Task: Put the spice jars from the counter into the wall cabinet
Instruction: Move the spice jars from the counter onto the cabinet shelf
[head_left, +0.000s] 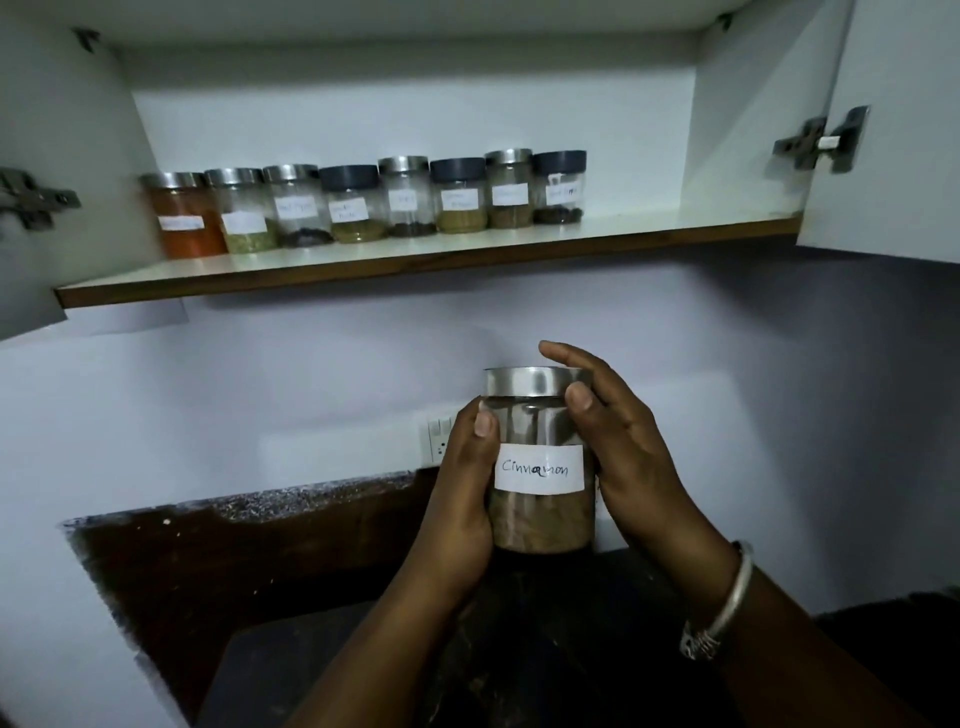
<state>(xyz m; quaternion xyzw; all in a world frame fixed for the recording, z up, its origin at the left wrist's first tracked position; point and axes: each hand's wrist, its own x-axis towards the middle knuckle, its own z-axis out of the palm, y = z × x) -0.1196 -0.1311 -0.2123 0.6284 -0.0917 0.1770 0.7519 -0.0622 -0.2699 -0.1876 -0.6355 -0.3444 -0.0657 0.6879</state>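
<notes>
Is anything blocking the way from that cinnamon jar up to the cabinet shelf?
Nothing visible. Both cabinet doors are open, and the shelf is bare right of the jar row. The cinnamon jar is held below it.

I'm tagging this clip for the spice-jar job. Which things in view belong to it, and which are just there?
Part of the job:
- cinnamon jar, held by left hand and right hand
- row of eight jars already shelved
- cabinet shelf

Just there:
- wall socket
- bracelet
- door hinges
</notes>
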